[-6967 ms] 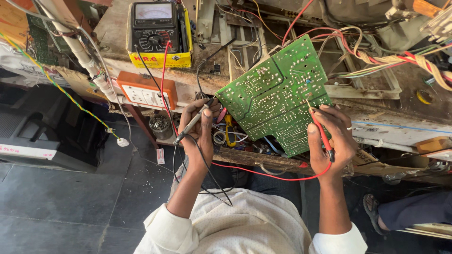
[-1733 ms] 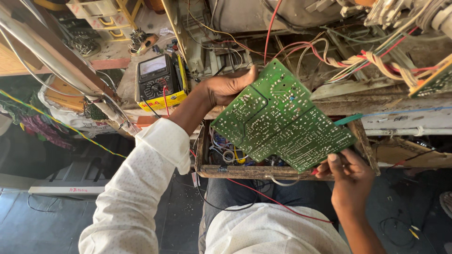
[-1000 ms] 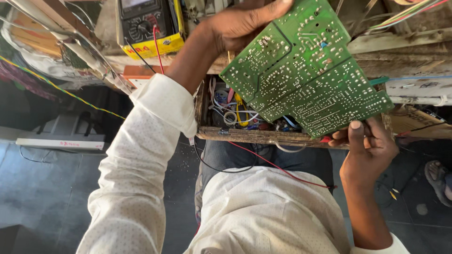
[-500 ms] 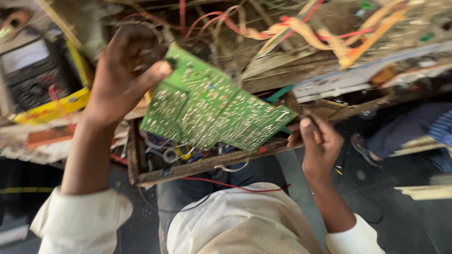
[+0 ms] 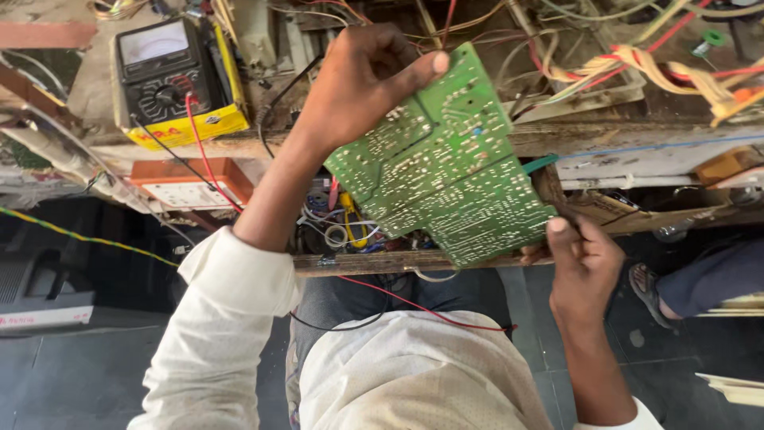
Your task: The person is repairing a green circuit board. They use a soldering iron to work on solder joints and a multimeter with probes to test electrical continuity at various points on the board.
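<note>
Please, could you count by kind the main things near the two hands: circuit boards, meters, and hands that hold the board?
Green printed circuit board, solder side up: 1
Black analog multimeter in a yellow case: 1
Hands holding the board, left hand at its upper edge and right hand at its lower corner: 2
Total: 4

Only real screen here is the pale dial window on the black-and-yellow meter (image 5: 163,80), sitting at the bench's far left corner. Just below it at the bench's front edge is an orange-rimmed box with a white rectangular label (image 5: 187,189), and a white strip label (image 5: 44,318) sits lower left on something dark
</note>
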